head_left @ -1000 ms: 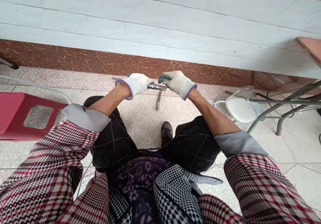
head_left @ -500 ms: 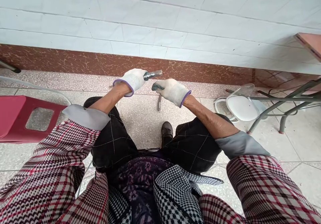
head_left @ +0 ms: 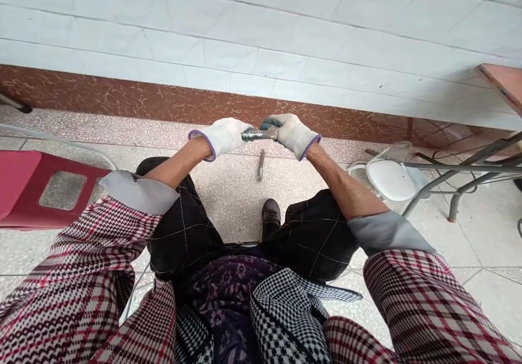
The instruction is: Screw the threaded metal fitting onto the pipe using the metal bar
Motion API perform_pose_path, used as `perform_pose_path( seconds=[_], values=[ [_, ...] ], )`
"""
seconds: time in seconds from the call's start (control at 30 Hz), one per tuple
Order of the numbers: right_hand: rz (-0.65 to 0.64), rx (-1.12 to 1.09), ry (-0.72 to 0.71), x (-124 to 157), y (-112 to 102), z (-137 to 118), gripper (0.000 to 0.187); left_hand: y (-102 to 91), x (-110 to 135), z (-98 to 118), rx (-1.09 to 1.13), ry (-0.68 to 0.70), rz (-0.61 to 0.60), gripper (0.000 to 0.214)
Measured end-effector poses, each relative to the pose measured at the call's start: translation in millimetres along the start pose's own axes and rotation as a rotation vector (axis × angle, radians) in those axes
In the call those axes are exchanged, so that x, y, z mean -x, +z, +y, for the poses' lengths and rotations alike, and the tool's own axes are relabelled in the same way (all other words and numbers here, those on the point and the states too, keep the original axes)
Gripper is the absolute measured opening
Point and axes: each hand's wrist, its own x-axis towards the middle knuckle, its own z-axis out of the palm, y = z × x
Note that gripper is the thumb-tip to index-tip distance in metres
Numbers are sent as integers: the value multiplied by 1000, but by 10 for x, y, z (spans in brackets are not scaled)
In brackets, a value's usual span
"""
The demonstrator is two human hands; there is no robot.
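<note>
A short metal bolt point(head_left: 256, 135) with a shiny, ridged, thread-like section lies level between my two hands, over the floor near the wall base. My left hand point(head_left: 230, 135), in a white knitted glove with a purple cuff, is closed round its left end. On the plainer right end, my right hand point(head_left: 290, 131) is closed in a matching glove with a dark fingertip coating. Its fingers partly hide behind the glove. Below the hands, a second metal rod point(head_left: 260, 166) rests on the speckled floor, touched by neither hand.
A red plastic stool point(head_left: 24, 190) stands at the left. To the right, a white round-seated chair point(head_left: 392, 180) sits by the metal legs point(head_left: 452, 187) of a table with a brownish top point(head_left: 501, 84). The tiled wall point(head_left: 244, 26) runs across the front.
My right hand has moved up and slightly right and now grips the bolt's free end. My left hand has shifted right and slightly down with the bolt, uncovering more of the rod on the floor.
</note>
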Motion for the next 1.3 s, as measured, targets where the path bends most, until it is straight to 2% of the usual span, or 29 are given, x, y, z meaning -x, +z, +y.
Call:
perform_pose_path(
  seconds=[0.1,0.2,0.37,0.5,0.6,0.7,0.8,0.9,1.0,1.1,1.2,1.3],
  values=[
    [-74,39,14,20,164,-41,23,-20,-19,-64,57,-64,103,36],
    [-161,176,-83,122,251,-181,25,56,-153,-199,-22,-119,110,33],
    [-266,464,-92,308,191,-414,29,202,-311,-355,-242,-179,35,38],
    [-228,494,-67,305,60,-408,30,257,-259,-296,-359,-116,-79,40],
    [-136,415,-18,206,-41,-281,28,257,-193,-203,-335,4,-93,40],
    [-50,166,-37,103,-93,-134,23,208,-143,-130,-219,28,-46,36],
    [-29,-117,33,48,-57,-45,23,114,-91,-80,6,50,14,32],
    [-30,-237,160,43,64,-31,23,16,-48,-66,209,-3,59,31],
    [-112,-85,74,97,200,-98,22,-22,-68,-127,220,-121,107,33],
    [-216,195,-87,206,242,-230,22,34,-142,-232,-12,-193,81,33],
    [-199,370,-94,267,152,-312,26,150,-203,-277,-249,-168,-15,38],
    [-145,393,-34,206,12,-249,28,234,-220,-223,-350,-68,-83,40]
  ],
)
